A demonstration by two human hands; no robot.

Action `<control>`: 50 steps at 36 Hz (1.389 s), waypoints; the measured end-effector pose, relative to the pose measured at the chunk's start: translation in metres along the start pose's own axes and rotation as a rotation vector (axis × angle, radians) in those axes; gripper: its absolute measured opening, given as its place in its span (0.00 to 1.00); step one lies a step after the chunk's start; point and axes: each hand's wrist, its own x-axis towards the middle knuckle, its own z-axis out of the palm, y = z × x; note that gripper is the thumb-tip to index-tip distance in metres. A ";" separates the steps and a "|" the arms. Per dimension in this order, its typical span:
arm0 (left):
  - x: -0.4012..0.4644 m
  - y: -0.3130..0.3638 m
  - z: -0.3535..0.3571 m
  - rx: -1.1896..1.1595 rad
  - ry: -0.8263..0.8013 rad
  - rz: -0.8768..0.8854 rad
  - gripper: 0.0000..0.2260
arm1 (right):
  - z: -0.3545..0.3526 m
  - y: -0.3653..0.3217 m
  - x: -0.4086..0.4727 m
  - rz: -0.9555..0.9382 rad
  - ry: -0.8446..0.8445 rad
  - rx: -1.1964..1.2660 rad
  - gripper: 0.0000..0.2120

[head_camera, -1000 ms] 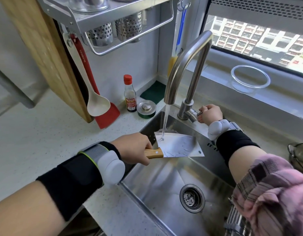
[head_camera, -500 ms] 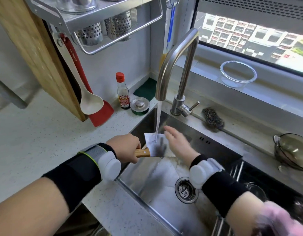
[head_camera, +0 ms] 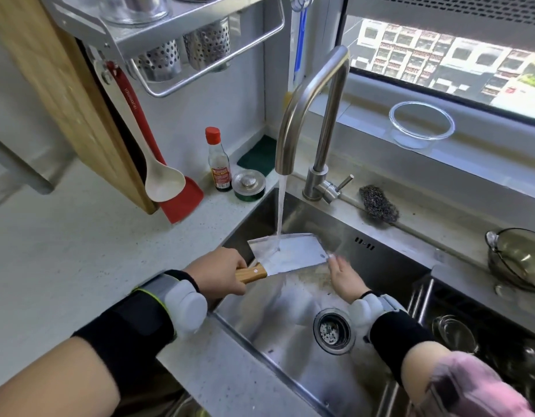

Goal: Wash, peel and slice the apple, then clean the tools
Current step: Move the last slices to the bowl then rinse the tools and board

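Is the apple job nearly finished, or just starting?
Near the end, it seems. No apple is in view. The left hand grips the cleaver flat under the faucet's running stream over the sink; the right hand reaches its far edge. Whether other tools await washing, I can't tell.

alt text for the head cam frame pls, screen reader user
A person's left hand grips a cleaver by its wooden handle, holding the blade flat under water running from the faucet over a steel sink. The open right hand reaches the blade's far edge.
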 end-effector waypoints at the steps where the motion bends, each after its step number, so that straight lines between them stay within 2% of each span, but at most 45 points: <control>1: 0.000 -0.002 0.003 -0.035 0.004 -0.014 0.07 | 0.002 0.000 -0.002 0.034 0.032 0.081 0.27; 4: 0.003 0.001 0.013 -0.157 0.002 -0.053 0.08 | 0.008 -0.014 -0.018 0.119 0.071 0.280 0.30; 7: 0.002 0.013 0.023 -0.334 -0.016 -0.069 0.06 | 0.016 -0.037 -0.039 0.172 -0.137 0.573 0.29; 10: 0.002 0.026 0.037 -0.499 -0.030 -0.033 0.05 | 0.027 -0.056 -0.053 0.109 -0.301 0.605 0.26; 13: 0.003 0.034 0.043 -0.542 -0.015 -0.015 0.01 | 0.030 -0.067 -0.063 0.084 -0.275 0.622 0.14; 15: 0.002 0.035 0.042 -0.550 -0.030 0.001 0.05 | 0.029 -0.068 -0.061 0.091 -0.239 0.648 0.12; 19: 0.001 0.035 0.038 -0.480 -0.049 0.018 0.21 | 0.022 -0.068 -0.059 0.167 -0.232 0.739 0.20; 20: 0.003 0.036 0.036 -0.479 -0.037 0.010 0.23 | 0.019 -0.069 -0.058 0.171 -0.245 0.754 0.18; 23: 0.005 0.040 0.030 -0.412 0.045 -0.010 0.26 | 0.012 -0.077 -0.065 0.130 -0.293 0.737 0.03; 27: 0.003 0.043 0.021 -0.321 0.187 -0.018 0.21 | 0.000 -0.081 -0.072 0.084 -0.278 0.660 0.05; 34: 0.015 0.027 0.005 -0.542 0.317 0.059 0.08 | -0.014 -0.056 -0.074 -0.097 -0.100 0.153 0.03; 36: 0.019 0.026 0.003 -0.525 0.351 0.072 0.08 | -0.018 -0.054 -0.075 -0.139 -0.083 -0.018 0.08; 40: 0.027 0.022 0.009 -0.480 0.377 0.074 0.11 | -0.027 -0.051 -0.078 -0.192 -0.013 -0.293 0.12; 45: 0.029 0.019 0.027 -0.387 0.312 0.076 0.18 | -0.037 -0.048 -0.076 -0.219 0.005 -0.370 0.18; 50: 0.026 0.030 0.048 -0.227 0.182 0.230 0.26 | -0.041 -0.057 -0.067 -0.321 0.009 -0.537 0.21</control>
